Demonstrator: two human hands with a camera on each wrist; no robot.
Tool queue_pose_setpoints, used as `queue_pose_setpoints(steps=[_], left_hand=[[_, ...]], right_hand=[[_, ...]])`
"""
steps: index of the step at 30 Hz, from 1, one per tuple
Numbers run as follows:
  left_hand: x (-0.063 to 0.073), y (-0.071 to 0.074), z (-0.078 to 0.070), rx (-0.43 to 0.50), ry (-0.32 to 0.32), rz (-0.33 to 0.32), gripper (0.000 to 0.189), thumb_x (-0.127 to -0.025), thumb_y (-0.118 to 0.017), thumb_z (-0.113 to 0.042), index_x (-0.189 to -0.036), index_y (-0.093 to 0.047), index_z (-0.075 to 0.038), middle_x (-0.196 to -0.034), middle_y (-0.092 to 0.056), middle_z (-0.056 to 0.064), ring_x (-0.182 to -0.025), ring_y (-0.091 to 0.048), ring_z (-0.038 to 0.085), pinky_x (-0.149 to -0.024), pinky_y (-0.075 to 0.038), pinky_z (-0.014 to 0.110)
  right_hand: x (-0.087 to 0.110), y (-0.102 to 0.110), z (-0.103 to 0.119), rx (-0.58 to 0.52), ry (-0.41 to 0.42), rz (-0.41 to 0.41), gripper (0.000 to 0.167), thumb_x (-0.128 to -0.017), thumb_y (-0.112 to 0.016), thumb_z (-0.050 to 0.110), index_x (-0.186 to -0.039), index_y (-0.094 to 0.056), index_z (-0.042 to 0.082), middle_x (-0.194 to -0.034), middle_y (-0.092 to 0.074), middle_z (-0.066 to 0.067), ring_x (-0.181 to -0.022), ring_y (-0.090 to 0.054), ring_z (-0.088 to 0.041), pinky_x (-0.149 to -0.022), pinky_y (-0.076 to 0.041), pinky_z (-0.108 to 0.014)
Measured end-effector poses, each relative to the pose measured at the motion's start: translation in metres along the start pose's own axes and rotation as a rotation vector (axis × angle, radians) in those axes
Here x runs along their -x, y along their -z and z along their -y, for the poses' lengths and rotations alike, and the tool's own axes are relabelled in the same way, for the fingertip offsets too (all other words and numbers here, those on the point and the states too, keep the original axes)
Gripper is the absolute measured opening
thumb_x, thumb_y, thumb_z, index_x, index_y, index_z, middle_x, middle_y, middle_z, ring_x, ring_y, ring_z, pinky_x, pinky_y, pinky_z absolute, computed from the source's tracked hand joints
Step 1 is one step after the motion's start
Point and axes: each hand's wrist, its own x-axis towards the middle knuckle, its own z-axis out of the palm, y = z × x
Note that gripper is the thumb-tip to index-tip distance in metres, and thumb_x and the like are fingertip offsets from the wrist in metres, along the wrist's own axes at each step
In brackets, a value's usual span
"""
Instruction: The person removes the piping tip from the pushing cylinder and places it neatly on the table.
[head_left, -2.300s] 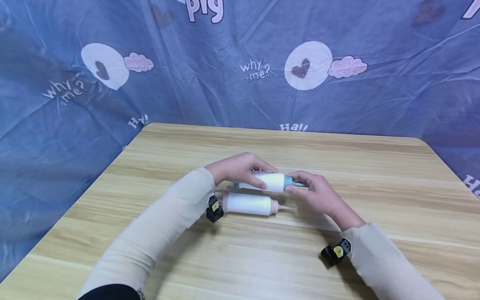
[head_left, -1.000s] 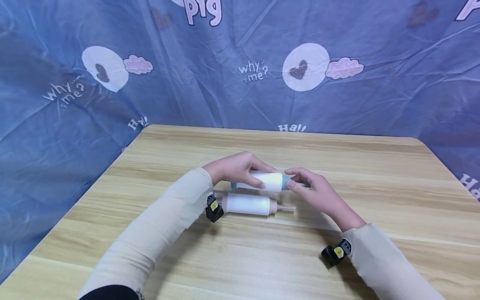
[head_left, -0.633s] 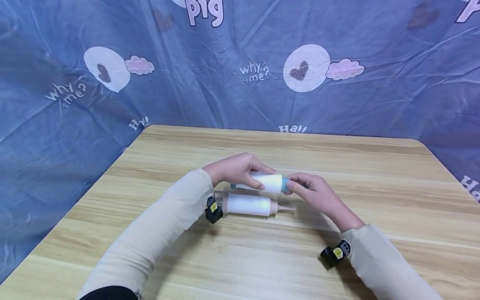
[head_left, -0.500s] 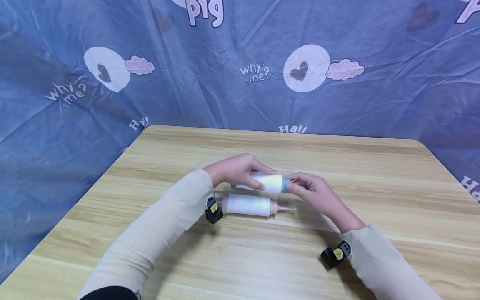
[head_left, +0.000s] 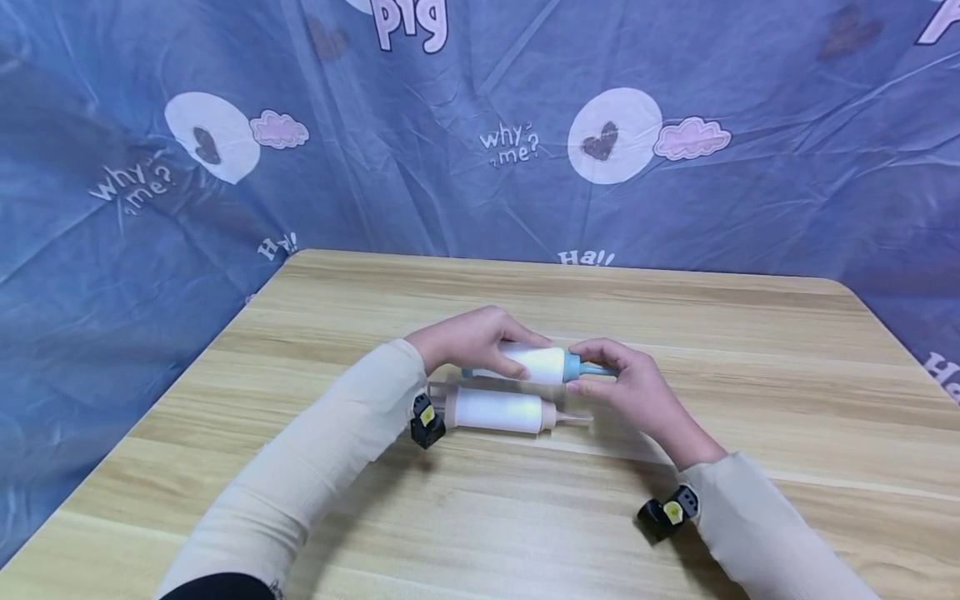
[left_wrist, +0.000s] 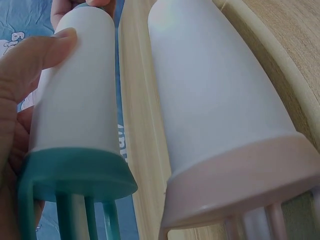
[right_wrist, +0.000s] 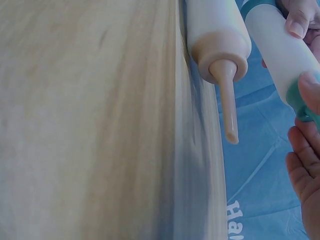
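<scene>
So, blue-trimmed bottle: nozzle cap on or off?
On: in the head view, the blue nozzle cap sits against the bottle's white body, the left hand gripping that body. How tight it is, cannot tell.

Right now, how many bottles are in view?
2. The blue-trimmed bottle is held in the left hand; the pink-trimmed bottle lies on the table, just below it in the head view. I see no sign of others hidden.
</scene>
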Motion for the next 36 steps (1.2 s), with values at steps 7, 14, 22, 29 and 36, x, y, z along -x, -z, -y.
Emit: queue_pose_setpoints(steps=[7, 14, 22, 29, 36], left_hand=[[0.0003, 0.0003, 0.001, 0.009, -0.011, -0.01, 0.046, -0.081, -0.071, -0.017, -0.125, -0.059, -0.012, -0.118, -0.064, 0.005, -0.086, -0.062, 0.007, -0.077, -0.048, 0.018], [0.0006, -0.0002, 0.0012, 0.016, -0.017, -0.018, 0.046, -0.081, -0.071, -0.017, -0.125, -0.06, -0.012, -0.118, -0.064, 0.005, -0.085, -0.061, 0.006, -0.076, -0.047, 0.018], [0.001, -0.0011, 0.0019, 0.01, -0.011, -0.025, 0.045, -0.081, -0.071, -0.016, -0.124, -0.06, -0.012, -0.118, -0.064, 0.005, -0.085, -0.061, 0.007, -0.076, -0.048, 0.018], [0.0009, -0.0021, 0.0017, -0.027, -0.021, -0.026, 0.047, -0.08, -0.072, -0.016, -0.125, -0.059, -0.012, -0.119, -0.063, 0.004, -0.093, -0.062, 0.009, -0.081, -0.047, 0.017], [0.0005, -0.0017, 0.0006, -0.038, -0.02, -0.021, 0.047, -0.08, -0.072, -0.016, -0.125, -0.059, -0.012, -0.119, -0.063, 0.004, -0.094, -0.062, 0.01, -0.081, -0.046, 0.017]], right_hand=[[-0.0014, -0.0007, 0.0009, 0.0, 0.025, -0.002, 0.045, -0.076, -0.076, 0.016, -0.116, -0.059, 0.006, -0.114, -0.063, -0.01, -0.107, -0.057, -0.022, -0.093, -0.046, -0.036], [-0.0021, 0.0028, 0.0017, -0.05, -0.001, 0.057, 0.052, -0.082, -0.071, 0.023, -0.126, -0.051, 0.003, -0.124, -0.057, -0.016, -0.12, -0.049, -0.034, -0.101, -0.037, -0.049], [-0.0013, 0.0041, -0.0007, -0.047, -0.034, 0.109, 0.038, -0.095, -0.052, 0.027, -0.122, -0.055, 0.001, -0.104, -0.064, -0.014, -0.094, -0.06, -0.025, -0.078, -0.049, -0.026], [-0.0015, 0.0054, -0.0027, -0.038, -0.03, 0.15, 0.038, -0.098, -0.046, 0.029, -0.118, -0.059, -0.001, -0.097, -0.068, -0.01, -0.093, -0.062, -0.018, -0.084, -0.046, -0.026], [-0.0016, 0.0069, -0.0024, -0.074, -0.043, 0.166, 0.036, -0.097, -0.049, 0.027, -0.118, -0.059, -0.001, -0.097, -0.068, -0.011, -0.093, -0.063, -0.018, -0.082, -0.047, -0.025]])
